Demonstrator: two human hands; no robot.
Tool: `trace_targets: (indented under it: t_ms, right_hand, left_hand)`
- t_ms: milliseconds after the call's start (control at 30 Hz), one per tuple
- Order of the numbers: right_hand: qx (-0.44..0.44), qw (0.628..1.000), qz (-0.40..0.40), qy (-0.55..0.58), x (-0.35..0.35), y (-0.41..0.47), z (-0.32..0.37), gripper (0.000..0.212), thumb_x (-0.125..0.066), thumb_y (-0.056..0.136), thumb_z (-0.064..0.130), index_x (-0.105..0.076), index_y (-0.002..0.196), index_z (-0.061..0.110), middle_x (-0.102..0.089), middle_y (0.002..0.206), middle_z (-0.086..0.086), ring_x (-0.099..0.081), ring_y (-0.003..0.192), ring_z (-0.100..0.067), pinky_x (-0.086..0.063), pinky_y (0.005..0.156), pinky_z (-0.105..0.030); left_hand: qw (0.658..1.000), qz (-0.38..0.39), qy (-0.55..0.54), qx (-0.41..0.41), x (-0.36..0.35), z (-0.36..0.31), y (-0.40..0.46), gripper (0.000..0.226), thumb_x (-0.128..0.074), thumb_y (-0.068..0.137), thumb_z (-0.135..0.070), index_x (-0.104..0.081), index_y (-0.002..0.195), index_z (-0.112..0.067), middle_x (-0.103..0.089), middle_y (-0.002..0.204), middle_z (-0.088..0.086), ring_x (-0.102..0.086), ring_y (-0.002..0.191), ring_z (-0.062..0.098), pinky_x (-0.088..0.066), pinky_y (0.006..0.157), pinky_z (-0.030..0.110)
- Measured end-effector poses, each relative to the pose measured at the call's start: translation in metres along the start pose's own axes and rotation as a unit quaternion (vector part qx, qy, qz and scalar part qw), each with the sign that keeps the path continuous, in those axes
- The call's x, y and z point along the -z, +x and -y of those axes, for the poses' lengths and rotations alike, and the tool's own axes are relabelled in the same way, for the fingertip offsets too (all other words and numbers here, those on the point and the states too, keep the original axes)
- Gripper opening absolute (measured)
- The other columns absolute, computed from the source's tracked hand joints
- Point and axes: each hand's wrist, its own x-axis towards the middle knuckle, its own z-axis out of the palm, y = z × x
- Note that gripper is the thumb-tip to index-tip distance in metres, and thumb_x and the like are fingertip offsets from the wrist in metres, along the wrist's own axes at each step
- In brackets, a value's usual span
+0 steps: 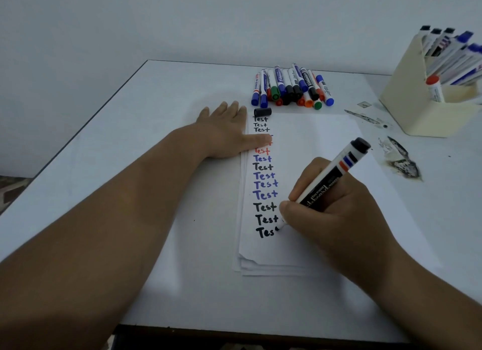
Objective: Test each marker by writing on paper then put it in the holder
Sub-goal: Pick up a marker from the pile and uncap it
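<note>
My right hand (331, 206) grips a black whiteboard marker (336, 172), its tip touching the paper (307, 146) at the end of the lowest black "Test". A column of "Test" words in black, red and blue runs down the sheet's left side. My left hand (229, 130) lies flat, fingers straight, thumb pressing the paper's left edge. A loose black cap (262, 112) lies at the paper's top left corner. A pile of several capped markers (292, 87) lies beyond the paper. The cream holder (414, 101) at the far right contains several markers.
Dark scuffed stains (401, 161) mark the white table (156, 101) between paper and holder. The paper is a small stack of sheets. The table's front edge runs near the bottom; a plain wall stands behind.
</note>
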Motion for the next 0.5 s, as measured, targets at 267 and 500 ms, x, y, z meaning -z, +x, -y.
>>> trace_targets:
  t_ms: [267, 500]
  right_hand:
    - [-0.006, 1.000, 0.004, 0.014, 0.001, 0.001, -0.002, 0.023, -0.077, 0.078, 0.003, -0.056, 0.070, 0.008, -0.057, 0.062, -0.008, -0.052, 0.058, -0.020, -0.043, 0.053, -0.017]
    - [-0.121, 0.972, -0.036, 0.198, 0.007, 0.012, -0.003, 0.018, -0.071, 0.080, 0.000, -0.057, 0.069, 0.006, -0.061, 0.064, -0.017, -0.055, 0.059, -0.021, -0.046, 0.055, -0.029]
  left_hand:
    - [1.000, 0.000, 0.001, -0.001, 0.000, -0.001, 0.000, 0.111, -0.017, 0.078, -0.091, 0.005, 0.159, -0.018, 0.011, 0.167, 0.002, 0.010, 0.154, 0.021, 0.002, 0.123, 0.051]
    - [1.000, 0.006, -0.003, 0.000, 0.001, -0.002, -0.001, 0.113, -0.017, 0.078, -0.092, 0.005, 0.160, -0.018, 0.012, 0.167, 0.002, 0.010, 0.153, 0.021, 0.002, 0.123, 0.051]
